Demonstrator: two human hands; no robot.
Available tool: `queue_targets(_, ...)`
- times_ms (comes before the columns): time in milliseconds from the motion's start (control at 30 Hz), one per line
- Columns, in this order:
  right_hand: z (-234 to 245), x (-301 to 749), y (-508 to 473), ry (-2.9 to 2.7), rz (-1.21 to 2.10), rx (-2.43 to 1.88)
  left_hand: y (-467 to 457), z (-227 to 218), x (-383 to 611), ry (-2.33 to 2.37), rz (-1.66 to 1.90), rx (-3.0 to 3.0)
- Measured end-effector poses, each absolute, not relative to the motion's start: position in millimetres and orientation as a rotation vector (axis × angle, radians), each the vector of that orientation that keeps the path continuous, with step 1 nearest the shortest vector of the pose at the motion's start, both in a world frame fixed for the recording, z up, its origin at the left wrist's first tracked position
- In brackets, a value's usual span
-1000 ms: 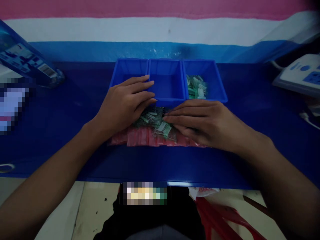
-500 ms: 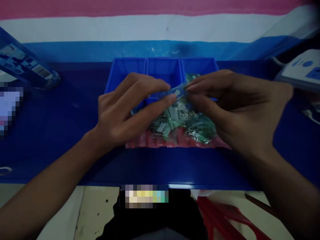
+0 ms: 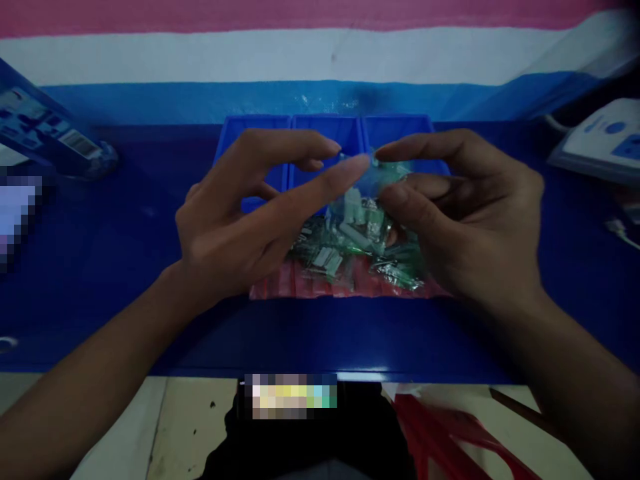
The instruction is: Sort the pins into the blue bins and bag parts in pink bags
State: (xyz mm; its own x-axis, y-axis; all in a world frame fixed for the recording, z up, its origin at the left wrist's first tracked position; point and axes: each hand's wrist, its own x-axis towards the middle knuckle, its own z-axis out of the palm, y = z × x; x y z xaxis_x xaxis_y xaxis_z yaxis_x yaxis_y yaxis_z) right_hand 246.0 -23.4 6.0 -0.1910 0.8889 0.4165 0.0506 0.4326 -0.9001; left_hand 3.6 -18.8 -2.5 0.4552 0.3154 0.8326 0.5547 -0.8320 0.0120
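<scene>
A small clear plastic bag (image 3: 354, 210) with pale, rod-like pieces inside hangs upright between my hands. My left hand (image 3: 240, 213) has its thumb across the top of the bag, with the index fingertip at the top left corner. Over at the bag's right edge, my right hand (image 3: 480, 213) grips the plastic between thumb and fingers. Beneath lie more clear bags (image 3: 327, 260) of small white and green parts, on a pink-red pleated sheet (image 3: 280, 283). Three joined blue bins (image 3: 327, 123) stand just behind; green-tinted bags show in the right one.
The blue table (image 3: 320, 340) has its front edge close to my lap. A blue printed package (image 3: 55, 130) leans at the left, near a blurred-out screen (image 3: 17, 213). At the right are a white box-like device (image 3: 605, 137) and a cable (image 3: 623, 230).
The bag between my hands now stands more upright, showing the pale pieces in it. My left hand has shifted slightly left, its thumb higher, and the right fingers have spread a little.
</scene>
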Motion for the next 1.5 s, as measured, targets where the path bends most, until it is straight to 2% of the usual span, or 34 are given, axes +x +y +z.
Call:
queue_targets(67, 7.5, 247.1, -24.7, -1.600, 1.011, -0.879, -16.4, -2.5, 0.7, -0.773, -1.327, -2.471)
queue_targets(267, 4.4, 250.5, -31.6, -1.773, 0.720, -0.794, -14.7, 0.6, 4.2, -0.988, -1.656, -2.586)
queue_targets(400, -0.6, 251.9, -27.2, -1.792, 0.706, -0.797, -21.2, 1.1, 11.4, -1.055, -1.651, -2.669)
queue_targets(600, -2.0, 301.1, 35.6, -1.651, 0.345, -0.805, -17.4, 0.5, 10.4, -1.188, -1.732, -2.555)
queue_targets(733, -7.5, 343.7, 70.4, -2.025, 0.182, -0.987, -10.6, -1.2, 7.9, -1.152, -1.740, -2.553)
queue_targets(1033, -16.0, 336.9, 58.6, -2.213, -0.170, -1.117, -12.1, -2.5, 6.8, -1.188, -1.682, -2.493)
queue_targets(1200, -11.9, 323.2, 43.9, -2.342, -0.286, -1.192, 3.1, -8.6, -3.2, -1.005, -1.406, -2.457)
queue_targets(1367, -24.6, 317.1, 35.8, -2.365, -0.151, -1.182, 10.5, -21.1, -10.0, -0.995, -1.142, -2.635)
queue_targets(1500, -40.0, 316.4, 41.1, -2.288, -0.021, -1.199, 9.6, -27.0, -10.8, -1.020, -1.114, -2.700)
